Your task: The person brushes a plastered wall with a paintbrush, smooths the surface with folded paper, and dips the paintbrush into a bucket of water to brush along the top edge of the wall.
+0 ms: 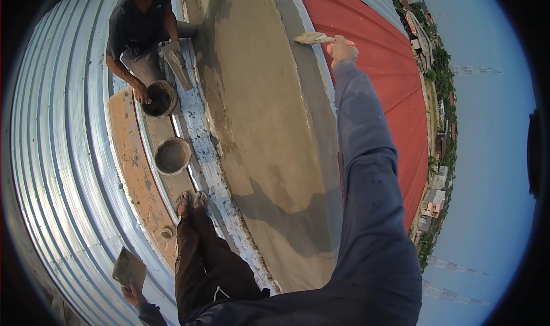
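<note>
My right hand (342,51) reaches far out, closed round the handle of a paintbrush (313,38). The pale, mortar-smeared bristles point left, over the outer edge of a grey plastered wall (258,68). Low on the left, my left hand (133,293) grips a flat, squarish plastering float (129,267), held over the metal roofing. Its underside and handle are hidden. The plaster on the wall looks smooth and partly damp, with a darker strip along its right edge. My arm's shadow falls across the lower part.
A co-worker (143,28) crouches at upper left, one hand at a mortar bucket (160,99), the other with a flat float (177,64). A second bucket (172,156) stands nearer my bare feet, on planks (140,165). Silvery corrugated roofing (63,125) spreads left; red roofing (378,68) slopes beyond the wall.
</note>
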`<act>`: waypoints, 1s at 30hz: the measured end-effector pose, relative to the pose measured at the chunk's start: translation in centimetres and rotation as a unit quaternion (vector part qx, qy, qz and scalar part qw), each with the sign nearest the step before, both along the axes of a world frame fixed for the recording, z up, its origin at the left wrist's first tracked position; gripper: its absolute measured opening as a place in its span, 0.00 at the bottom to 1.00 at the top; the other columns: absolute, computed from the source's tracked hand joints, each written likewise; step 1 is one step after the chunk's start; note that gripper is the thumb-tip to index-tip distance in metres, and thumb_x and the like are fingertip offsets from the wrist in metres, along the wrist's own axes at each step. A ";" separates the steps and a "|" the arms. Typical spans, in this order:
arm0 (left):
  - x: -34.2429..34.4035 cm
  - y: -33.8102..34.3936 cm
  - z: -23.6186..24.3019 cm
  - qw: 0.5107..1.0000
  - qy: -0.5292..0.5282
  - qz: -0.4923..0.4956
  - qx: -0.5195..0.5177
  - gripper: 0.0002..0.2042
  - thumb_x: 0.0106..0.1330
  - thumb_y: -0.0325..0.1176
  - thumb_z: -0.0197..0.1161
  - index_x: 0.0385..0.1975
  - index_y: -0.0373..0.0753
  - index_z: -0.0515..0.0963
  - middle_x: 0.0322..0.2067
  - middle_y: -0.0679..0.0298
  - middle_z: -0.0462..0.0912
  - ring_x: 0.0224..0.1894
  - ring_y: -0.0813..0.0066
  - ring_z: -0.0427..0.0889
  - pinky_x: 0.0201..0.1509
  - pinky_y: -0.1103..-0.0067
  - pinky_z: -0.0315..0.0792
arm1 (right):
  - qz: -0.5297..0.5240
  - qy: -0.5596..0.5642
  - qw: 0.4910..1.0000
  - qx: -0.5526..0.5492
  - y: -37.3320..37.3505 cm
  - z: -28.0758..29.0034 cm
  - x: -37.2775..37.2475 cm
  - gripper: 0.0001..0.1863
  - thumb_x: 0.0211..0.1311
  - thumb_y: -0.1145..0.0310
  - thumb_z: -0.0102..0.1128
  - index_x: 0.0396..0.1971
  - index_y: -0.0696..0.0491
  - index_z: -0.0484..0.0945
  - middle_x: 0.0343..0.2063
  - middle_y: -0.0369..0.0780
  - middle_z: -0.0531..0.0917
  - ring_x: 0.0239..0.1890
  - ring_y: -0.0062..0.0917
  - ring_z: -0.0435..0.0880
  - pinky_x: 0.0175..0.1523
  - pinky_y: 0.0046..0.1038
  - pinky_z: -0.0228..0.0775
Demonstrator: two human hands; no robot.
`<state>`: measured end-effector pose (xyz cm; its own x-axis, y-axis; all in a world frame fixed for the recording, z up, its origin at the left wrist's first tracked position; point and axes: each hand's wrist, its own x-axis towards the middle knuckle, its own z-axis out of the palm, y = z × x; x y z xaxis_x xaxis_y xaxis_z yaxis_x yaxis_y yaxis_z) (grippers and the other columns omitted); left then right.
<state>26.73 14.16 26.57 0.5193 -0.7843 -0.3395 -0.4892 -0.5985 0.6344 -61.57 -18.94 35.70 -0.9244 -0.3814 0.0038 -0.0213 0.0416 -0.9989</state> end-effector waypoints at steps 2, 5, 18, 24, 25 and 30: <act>0.1 -0.2 0.0 1.000 -0.007 -0.007 0.003 0.25 0.56 0.48 0.63 0.40 0.29 0.72 0.34 0.57 0.77 0.37 0.70 0.74 0.43 0.74 0.68 | -0.020 0.061 0.991 0.116 1.6 -1.8 -2.4 0.06 0.48 0.70 0.55 0.18 0.54 0.68 0.12 0.40 0.73 0.11 0.19 0.71 0.15 0.20 0.62; 1.1 1.3 0.4 0.999 -0.037 0.012 0.011 0.25 0.57 0.47 0.63 0.42 0.28 0.72 0.36 0.55 0.78 0.38 0.69 0.75 0.44 0.73 0.69 | 0.036 0.023 0.982 0.183 9.3 -1.0 1.0 0.09 0.47 0.68 0.55 0.16 0.55 0.68 0.11 0.38 0.72 0.09 0.18 0.69 0.13 0.19 0.60; 0.6 0.4 -1.3 1.000 -0.007 0.004 0.018 0.22 0.57 0.44 0.63 0.42 0.29 0.73 0.37 0.55 0.79 0.39 0.68 0.75 0.45 0.74 0.68 | 0.057 0.067 0.992 0.093 2.1 0.5 3.6 0.08 0.48 0.68 0.56 0.18 0.56 0.70 0.13 0.38 0.74 0.13 0.19 0.72 0.18 0.21 0.64; 1.7 2.9 -1.6 0.999 -0.033 0.017 0.027 0.23 0.57 0.44 0.62 0.43 0.29 0.73 0.38 0.54 0.79 0.39 0.67 0.76 0.45 0.73 0.70 | 0.086 0.066 0.956 0.273 16.5 0.4 4.6 0.09 0.48 0.67 0.57 0.21 0.58 0.74 0.12 0.36 0.74 0.12 0.16 0.70 0.19 0.20 0.63; 1.3 3.2 -1.9 0.999 -0.025 0.019 0.017 0.24 0.57 0.44 0.61 0.44 0.28 0.73 0.38 0.53 0.78 0.39 0.66 0.77 0.44 0.72 0.71 | 0.085 0.068 0.956 0.273 17.6 1.9 4.9 0.09 0.48 0.67 0.57 0.21 0.58 0.74 0.12 0.36 0.74 0.12 0.16 0.70 0.19 0.20 0.63; 0.7 3.6 -3.0 0.998 -0.010 -0.008 0.068 0.23 0.57 0.43 0.62 0.43 0.29 0.73 0.38 0.54 0.78 0.39 0.67 0.77 0.44 0.73 0.71 | 0.100 0.074 0.984 0.124 12.0 3.8 3.7 0.08 0.50 0.69 0.56 0.25 0.59 0.75 0.16 0.37 0.77 0.16 0.15 0.73 0.21 0.18 0.67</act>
<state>27.46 17.74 23.62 0.5153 -0.7396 -0.4329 -0.5110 -0.6707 0.5376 -57.85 -6.97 39.50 -0.8275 -0.5612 0.0168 -0.1983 0.2642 -0.9439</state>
